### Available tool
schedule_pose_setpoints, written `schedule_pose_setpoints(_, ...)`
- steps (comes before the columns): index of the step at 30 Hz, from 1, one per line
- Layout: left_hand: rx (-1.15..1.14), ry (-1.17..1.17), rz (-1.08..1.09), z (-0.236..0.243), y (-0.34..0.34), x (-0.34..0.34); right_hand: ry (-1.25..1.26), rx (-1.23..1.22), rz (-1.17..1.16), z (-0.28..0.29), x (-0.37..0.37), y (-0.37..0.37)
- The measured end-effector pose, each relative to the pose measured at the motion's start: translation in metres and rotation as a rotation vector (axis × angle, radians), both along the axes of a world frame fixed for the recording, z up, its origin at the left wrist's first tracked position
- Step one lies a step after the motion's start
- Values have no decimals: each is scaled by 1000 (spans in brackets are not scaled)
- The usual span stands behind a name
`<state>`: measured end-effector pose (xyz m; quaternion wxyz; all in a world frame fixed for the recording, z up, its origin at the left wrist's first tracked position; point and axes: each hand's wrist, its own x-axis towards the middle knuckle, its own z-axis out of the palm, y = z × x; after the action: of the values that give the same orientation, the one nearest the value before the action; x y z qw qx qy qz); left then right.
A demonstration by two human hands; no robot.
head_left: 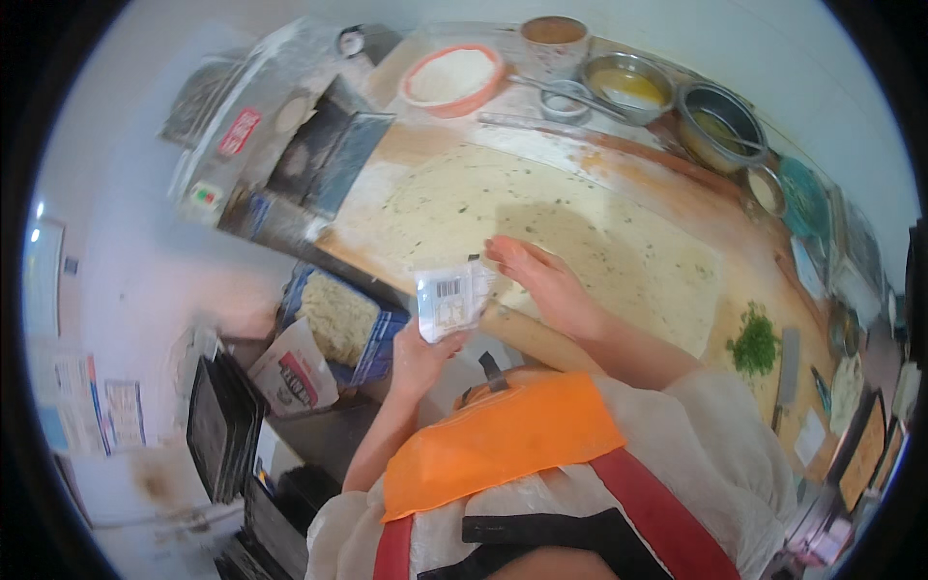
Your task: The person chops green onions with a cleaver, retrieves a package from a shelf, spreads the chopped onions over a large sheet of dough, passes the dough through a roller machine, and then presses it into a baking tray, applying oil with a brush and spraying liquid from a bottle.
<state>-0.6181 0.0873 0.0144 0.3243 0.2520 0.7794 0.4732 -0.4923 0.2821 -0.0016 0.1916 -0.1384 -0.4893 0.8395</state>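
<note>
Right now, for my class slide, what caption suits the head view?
The left hand holds a white packet near a sheet of speckled dough.

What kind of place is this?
Probably a bakery or a dough-making kitchen: a big speckled sheet of dough lies on the worktop, with a red-rimmed bowl of white powder behind it and dark trays at the left.

wall (764, 58): pale | worktable (759, 275): wooden | left panel (43, 280): possibly a window
</note>
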Motion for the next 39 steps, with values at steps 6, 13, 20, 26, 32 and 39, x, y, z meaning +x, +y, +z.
schedule_pose_setpoints(6,-308,522,-380,-2,65,-61,125,-494,-286,-56,-57,15)
schedule_pose_setpoints(13,-83,619,-658,-9,115,-121,101,-723,-688,-56,-82,24)
schedule_pose_setpoints(20,100,-416,-658,-40,131,-177,262,-485,-862,-78,-68,27)
schedule_pose_setpoints(26,298,-605,-423,-41,99,-233,-1262,577,-389,-44,40,46)
schedule_pose_setpoints(32,391,-519,-302,-46,85,-300,-455,36,-596,-22,-71,48)
schedule_pose_setpoints(39,491,-485,-201,-44,72,-325,-291,5,-1262,-21,18,41)
